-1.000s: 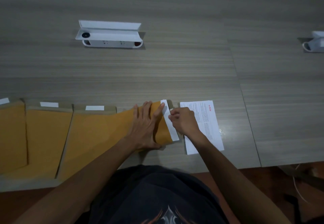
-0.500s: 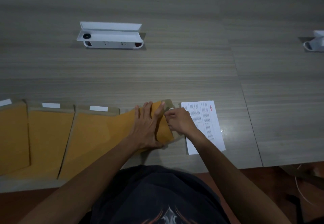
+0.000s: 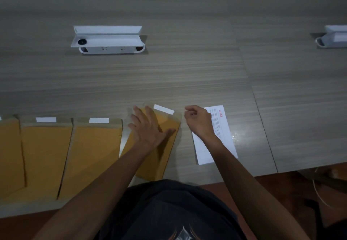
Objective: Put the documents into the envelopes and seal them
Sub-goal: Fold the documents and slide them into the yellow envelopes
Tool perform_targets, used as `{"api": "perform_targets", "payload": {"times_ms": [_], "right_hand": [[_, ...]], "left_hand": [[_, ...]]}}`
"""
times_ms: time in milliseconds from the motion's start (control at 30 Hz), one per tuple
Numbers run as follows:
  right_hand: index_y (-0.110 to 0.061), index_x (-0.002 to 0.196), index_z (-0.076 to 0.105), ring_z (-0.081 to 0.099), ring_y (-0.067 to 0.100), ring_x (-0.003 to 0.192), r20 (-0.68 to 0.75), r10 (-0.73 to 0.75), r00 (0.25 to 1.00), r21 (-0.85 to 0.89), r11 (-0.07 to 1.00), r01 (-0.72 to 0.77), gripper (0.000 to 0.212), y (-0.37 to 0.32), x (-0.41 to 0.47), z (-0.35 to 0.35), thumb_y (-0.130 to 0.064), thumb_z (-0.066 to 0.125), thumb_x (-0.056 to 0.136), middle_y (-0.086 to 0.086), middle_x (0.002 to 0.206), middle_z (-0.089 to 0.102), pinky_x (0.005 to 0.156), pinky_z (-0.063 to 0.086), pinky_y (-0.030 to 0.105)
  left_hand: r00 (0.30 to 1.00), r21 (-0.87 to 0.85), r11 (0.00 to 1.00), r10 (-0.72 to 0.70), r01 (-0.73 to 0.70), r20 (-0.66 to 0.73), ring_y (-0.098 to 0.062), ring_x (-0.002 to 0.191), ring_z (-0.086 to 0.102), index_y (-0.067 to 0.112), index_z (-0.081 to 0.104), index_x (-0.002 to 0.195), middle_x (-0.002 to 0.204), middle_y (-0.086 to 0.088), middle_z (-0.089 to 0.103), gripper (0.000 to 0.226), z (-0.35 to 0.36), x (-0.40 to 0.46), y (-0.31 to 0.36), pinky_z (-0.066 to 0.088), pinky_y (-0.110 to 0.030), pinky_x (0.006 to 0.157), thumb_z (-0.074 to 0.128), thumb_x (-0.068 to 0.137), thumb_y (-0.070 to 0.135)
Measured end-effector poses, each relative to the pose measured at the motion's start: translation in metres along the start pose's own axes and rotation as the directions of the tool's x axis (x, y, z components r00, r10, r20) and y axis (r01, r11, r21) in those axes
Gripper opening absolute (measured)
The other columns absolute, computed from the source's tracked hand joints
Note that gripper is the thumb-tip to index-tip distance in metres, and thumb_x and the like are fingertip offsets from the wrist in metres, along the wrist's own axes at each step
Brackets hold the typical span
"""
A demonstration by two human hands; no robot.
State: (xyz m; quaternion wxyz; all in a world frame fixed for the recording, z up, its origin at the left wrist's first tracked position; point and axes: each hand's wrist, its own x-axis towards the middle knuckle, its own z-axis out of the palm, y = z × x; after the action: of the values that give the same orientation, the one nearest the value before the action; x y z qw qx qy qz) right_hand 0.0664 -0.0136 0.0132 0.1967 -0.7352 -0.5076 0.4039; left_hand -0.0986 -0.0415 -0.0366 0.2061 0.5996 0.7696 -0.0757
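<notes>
Our left hand [image 3: 148, 127] lies flat on the manila envelope [image 3: 161, 145], fingers straight and spread, pressing it to the table [image 3: 169, 74]. Our right hand [image 3: 199, 119] hovers just right of the envelope's top corner, fingers loosely curled with the thumb and forefinger close together; we cannot tell whether anything thin is pinched between them.

The envelope lies with its long axis running from the near table edge away from us, tilted a little to the right at the far end. Its open flap end points away from us, and a white adhesive strip [image 3: 164, 109] crosses that flap, slanted with the envelope. The near end reaches the table's front edge by our dark shirt [image 3: 169, 211].

Just right of the envelope, partly under our right wrist, a white printed document [image 3: 223, 132] lies on the table, its long axis also pointing away from us, with red lettering near its far right corner.

To the left, two more manila envelopes [image 3: 93, 151] [image 3: 45, 155] lie side by side, flaps away from us, each with a white strip; the nearer one is just beside the envelope we press, and part of another shows at the left edge of the view.

Farther out on the table sit a white power strip with a raised lid [image 3: 109, 40] and, at the far right, a second white device [image 3: 334, 37], both well apart from the envelopes.
</notes>
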Motion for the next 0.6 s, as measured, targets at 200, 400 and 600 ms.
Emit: {"api": "perform_targets", "payload": {"times_ms": [200,400,600], "right_hand": [[-0.011,0.127,0.056,0.053,0.028,0.117,-0.224,0.104,0.969,-0.224,0.962,-0.155,0.047,0.069,0.008,-0.026,-0.031,0.066,0.086,0.012,0.124,0.058,0.097,0.047,0.039],[-0.012,0.129,0.044,0.045,0.027,0.119,-0.269,0.222,0.937,-0.378,0.871,-0.315,0.078,0.121,0.007,-0.053,-0.06,0.071,0.074,0.01,0.127,0.046,0.095,0.043,0.042],[-0.013,0.125,0.044,0.047,0.023,0.113,-0.248,0.121,0.961,-0.4,0.891,-0.215,0.072,0.14,0.009,-0.051,-0.051,0.076,0.074,0.009,0.123,0.047,0.09,0.046,0.036]], "left_hand": [[0.967,-0.086,0.97,0.216,-0.228,-0.133,-0.043,0.128,0.039,-0.001,0.039,0.14,0.139,-0.028,0.04,0.083,0.003,0.001,0.021,0.035,-0.046,0.102,0.062,0.081,0.052],[0.922,-0.338,0.862,0.382,-0.378,-0.058,-0.024,0.1,0.049,0.006,0.058,0.116,0.113,-0.012,0.05,0.037,0.028,-0.026,0.076,0.039,-0.029,0.078,0.064,0.087,0.03],[0.984,-0.581,0.812,0.139,-0.051,0.109,-0.016,0.117,0.04,0.014,0.052,0.127,0.127,-0.008,0.048,0.053,0.06,-0.035,0.119,0.034,-0.019,0.085,0.072,0.082,0.031]]}}
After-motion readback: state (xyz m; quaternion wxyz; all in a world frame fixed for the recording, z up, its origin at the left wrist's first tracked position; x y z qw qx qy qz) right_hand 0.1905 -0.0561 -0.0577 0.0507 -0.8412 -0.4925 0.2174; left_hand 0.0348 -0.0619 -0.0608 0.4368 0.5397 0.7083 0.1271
